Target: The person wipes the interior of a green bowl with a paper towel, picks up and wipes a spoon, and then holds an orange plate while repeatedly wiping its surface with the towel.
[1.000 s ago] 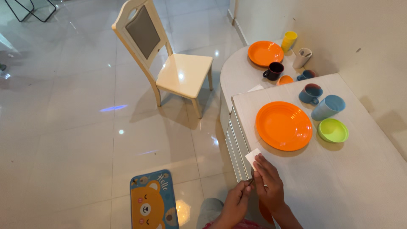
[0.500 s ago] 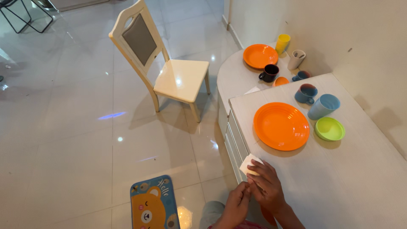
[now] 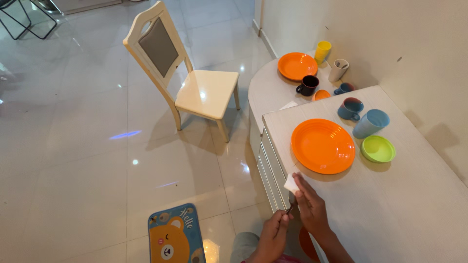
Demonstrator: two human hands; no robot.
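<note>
Pressing small white cloth (image 3: 291, 183) against front edge of counter (image 3: 414, 214), right hand (image 3: 312, 209) grips it, fingers curled, just beside large orange plate (image 3: 322, 145). Left hand (image 3: 273, 234) closed around thin dark utensil (image 3: 290, 204), below counter edge. Versus a second ago: hands, cloth in same spot at corner; plate, green bowl (image 3: 378, 148), blue cups unmoved. Wiping work barely advanced.

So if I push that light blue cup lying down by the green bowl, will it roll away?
Probably. The light blue cup lies on its side on the smooth white table, so it could roll. The green bowl close beside it might stop it. It looks like light plastic.
</note>
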